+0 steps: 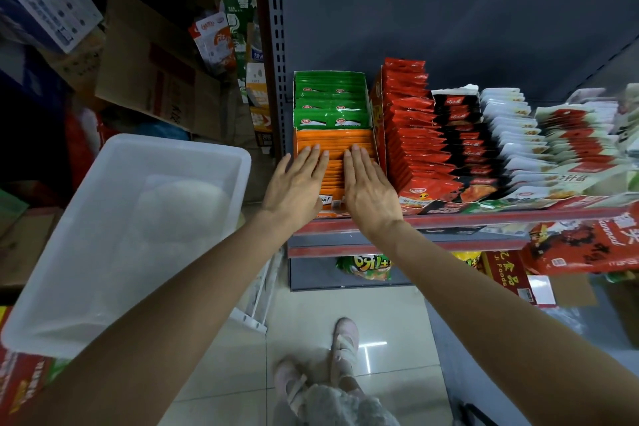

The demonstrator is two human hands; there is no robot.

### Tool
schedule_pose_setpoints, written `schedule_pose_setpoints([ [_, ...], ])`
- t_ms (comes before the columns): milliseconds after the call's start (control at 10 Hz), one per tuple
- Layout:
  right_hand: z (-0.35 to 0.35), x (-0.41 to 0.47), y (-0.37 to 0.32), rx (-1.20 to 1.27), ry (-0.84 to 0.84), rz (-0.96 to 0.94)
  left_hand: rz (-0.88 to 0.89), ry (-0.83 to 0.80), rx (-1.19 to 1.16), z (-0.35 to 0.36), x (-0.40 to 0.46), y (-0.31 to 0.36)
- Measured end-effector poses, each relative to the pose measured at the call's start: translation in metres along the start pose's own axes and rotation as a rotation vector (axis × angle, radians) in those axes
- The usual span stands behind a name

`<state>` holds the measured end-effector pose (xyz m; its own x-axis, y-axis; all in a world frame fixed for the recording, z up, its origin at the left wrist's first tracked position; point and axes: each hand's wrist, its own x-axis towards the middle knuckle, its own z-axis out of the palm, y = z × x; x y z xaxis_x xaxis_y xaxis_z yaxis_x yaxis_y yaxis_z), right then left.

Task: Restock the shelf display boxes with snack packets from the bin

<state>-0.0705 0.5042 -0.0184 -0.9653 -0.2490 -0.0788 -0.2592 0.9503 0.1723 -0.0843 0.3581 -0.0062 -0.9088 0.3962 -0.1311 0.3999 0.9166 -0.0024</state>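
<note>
An orange display box [330, 209] at the shelf's front left is packed with orange snack packets [333, 143]. My left hand [297, 180] lies flat on the left part of the packets, fingers straight. Beside it, my right hand [368, 183] presses flat on the right part in the same way. Behind the orange box stands a green display box [330, 100] full of green packets. The white plastic bin [131, 235] sits at the left, below shelf height, and no packets show inside it.
Red packets [411, 135], black-and-red packets [460, 145] and white packets [515, 145] fill boxes to the right on the red-edged shelf [449, 218]. Cardboard cartons [152, 69] pile up behind the bin. A grey upright post [276, 45] borders the shelf's left side. My feet stand on tiled floor [221, 373].
</note>
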Motion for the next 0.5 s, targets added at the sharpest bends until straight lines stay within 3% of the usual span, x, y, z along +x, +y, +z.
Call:
schedule_pose_setpoints([
  [200,-0.005,0.004,-0.003,0.090,-0.017,0.019,-0.024,-0.005,-0.051,-0.003,-0.001,0.004],
  [500,-0.048,-0.022,0.002,0.330,-0.008,0.033,-0.181,0.185,-0.217,-0.037,-0.031,0.014],
])
